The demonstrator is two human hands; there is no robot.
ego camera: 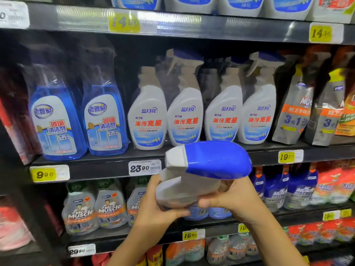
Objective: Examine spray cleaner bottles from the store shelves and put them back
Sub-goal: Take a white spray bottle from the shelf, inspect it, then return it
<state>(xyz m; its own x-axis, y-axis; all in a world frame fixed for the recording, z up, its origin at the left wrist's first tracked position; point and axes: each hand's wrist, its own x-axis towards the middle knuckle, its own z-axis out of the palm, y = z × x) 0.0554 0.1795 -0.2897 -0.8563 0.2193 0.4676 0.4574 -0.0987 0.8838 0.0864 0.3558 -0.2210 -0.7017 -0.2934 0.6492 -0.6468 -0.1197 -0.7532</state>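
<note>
Holding a white spray cleaner bottle (201,169) between them, both hands sit just below and to the right of the 23.90 price tag (145,167). The left hand (153,204) curls around the bottle's lower body from the side nearer the tag, its thumb lying across the underside. The right hand (230,200) grips the body from the side farther from the tag, with its thumb pressed against the white plastic. The bottle is tilted so that its blue trigger head faces up and its white nozzle points toward the tag, almost touching the tag's right edge.

The tag is clipped to the front lip of a dark shelf (96,169). Above the tag and to its right, four matching white spray bottles (185,112) stand upright in a row on that shelf. Above the tag and to its left stand two blue glass cleaner bottles (57,120). Well to the right of the tag, beyond the white row, lean grey refill pouches (292,112). Below the tag and to its left, Mr Muscle bottles (96,208) stand on the next shelf down.
</note>
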